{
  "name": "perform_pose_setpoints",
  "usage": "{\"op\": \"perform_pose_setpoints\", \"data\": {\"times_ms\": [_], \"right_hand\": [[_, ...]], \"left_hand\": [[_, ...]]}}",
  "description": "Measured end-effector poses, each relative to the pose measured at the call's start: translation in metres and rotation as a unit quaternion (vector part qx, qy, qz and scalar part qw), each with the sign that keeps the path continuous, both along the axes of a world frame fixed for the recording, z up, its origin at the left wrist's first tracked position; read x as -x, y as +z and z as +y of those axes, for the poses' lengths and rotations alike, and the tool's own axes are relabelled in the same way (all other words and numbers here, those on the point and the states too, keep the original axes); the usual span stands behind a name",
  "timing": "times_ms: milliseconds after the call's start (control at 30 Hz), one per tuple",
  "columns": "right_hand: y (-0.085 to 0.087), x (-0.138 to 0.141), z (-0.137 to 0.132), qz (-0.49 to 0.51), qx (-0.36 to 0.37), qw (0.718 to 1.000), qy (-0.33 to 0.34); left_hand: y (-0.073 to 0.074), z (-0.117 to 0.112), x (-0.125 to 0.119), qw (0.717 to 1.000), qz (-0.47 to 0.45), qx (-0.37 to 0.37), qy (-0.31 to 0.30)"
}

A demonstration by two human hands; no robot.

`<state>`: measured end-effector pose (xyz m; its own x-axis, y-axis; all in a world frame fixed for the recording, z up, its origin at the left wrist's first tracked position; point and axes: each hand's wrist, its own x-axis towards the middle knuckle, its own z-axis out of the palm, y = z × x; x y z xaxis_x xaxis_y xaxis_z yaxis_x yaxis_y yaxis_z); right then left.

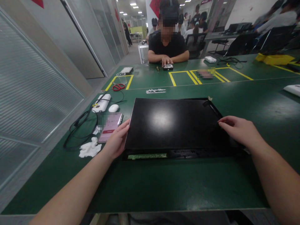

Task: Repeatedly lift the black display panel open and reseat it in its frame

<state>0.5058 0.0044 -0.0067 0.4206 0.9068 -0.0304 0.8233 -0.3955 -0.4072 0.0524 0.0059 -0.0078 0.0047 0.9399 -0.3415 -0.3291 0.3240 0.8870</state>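
Note:
A black LCD panel (173, 125) lies a little askew over a black display frame (194, 153), with a green circuit strip (147, 156) showing along the near edge. My left hand (118, 140) grips the panel's left edge, thumb on the upper side and the other fingers partly hidden beneath. At the opposite edge, my right hand (236, 129) is closed in a pinch on the panel's right side, its lower fingers hidden. A piece of tape (209, 98) sticks up at the frame's far right corner.
Left of the panel lie a phone (110, 127), a crumpled white tissue (90, 148), a white mouse (113, 108), black cables (81, 125) and red scissors (118, 87). Across the green table (178, 184), a person (167, 47) touches a hard drive (168, 67).

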Motion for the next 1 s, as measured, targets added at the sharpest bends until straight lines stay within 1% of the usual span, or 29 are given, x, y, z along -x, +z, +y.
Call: {"op": "perform_pose_setpoints", "data": {"times_ms": [133,300,433,500,567,667,867,1000], "right_hand": [[0.0,0.0,0.0,0.001,-0.006,1.0,-0.002],[-0.001,0.0,0.0,-0.002,-0.013,1.0,-0.003],[0.0,0.0,0.0,-0.004,-0.015,1.0,0.002],[0.001,0.0,0.001,-0.005,-0.009,1.0,0.0],[0.003,0.001,0.0,-0.006,-0.002,1.0,-0.002],[0.003,0.0,0.0,-0.005,-0.004,1.0,-0.001],[-0.002,-0.005,-0.001,-0.01,-0.027,1.0,0.012],[-0.002,-0.008,0.001,0.001,-0.041,0.999,0.005]], "left_hand": [[-0.003,0.001,0.001,1.0,0.011,-0.016,-0.018],[-0.006,-0.003,0.0,0.996,0.021,-0.071,-0.049],[-0.01,-0.007,0.003,0.987,0.07,-0.121,-0.076],[-0.012,-0.007,0.008,0.976,0.127,-0.159,-0.083],[-0.014,-0.005,0.015,0.955,0.204,-0.196,-0.082],[-0.017,-0.001,0.022,0.93,0.287,-0.213,-0.083],[-0.028,0.006,0.028,0.915,0.336,-0.197,-0.105],[-0.035,0.009,0.031,0.896,0.372,-0.212,-0.118]]}}
